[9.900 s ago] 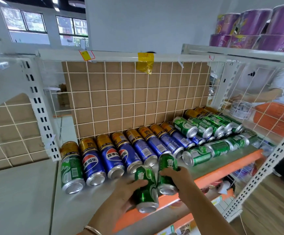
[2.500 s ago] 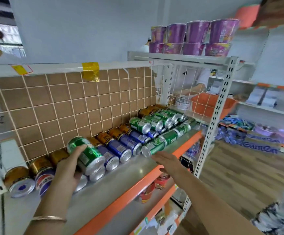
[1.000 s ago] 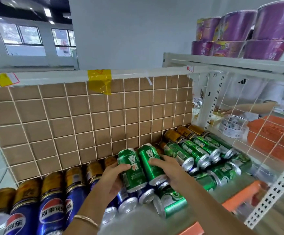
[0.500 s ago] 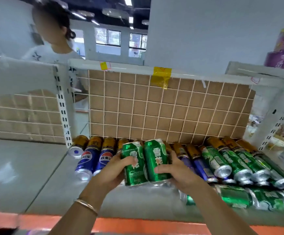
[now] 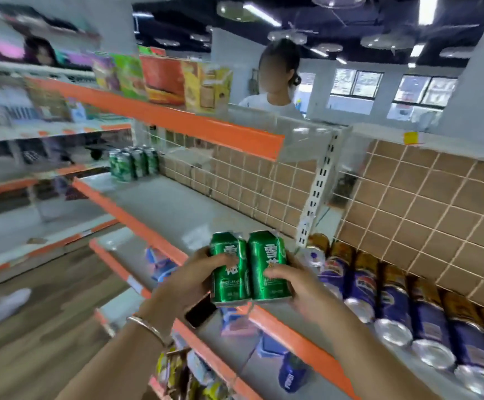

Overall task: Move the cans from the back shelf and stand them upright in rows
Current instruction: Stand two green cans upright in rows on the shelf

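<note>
Two green cans are held side by side and upright in front of the shelf edge. My left hand (image 5: 190, 280) grips the left green can (image 5: 229, 267) and my right hand (image 5: 298, 284) grips the right green can (image 5: 268, 265). Several blue cans with gold tops (image 5: 393, 298) lie on their sides in a row along the tiled back panel at the right. A group of green cans (image 5: 132, 166) stands upright at the far left end of the grey shelf (image 5: 177, 206).
An orange-edged upper shelf (image 5: 177, 116) with snack packets overhangs at the left. A white slotted upright (image 5: 316, 192) divides the shelf bays. A person (image 5: 275, 82) stands behind the shelving. Lower shelves hold bottles and packets.
My view has swung left along the shelf. Both hands have carried the two green cans away from the lying row and out over the shelf's front edge.
</note>
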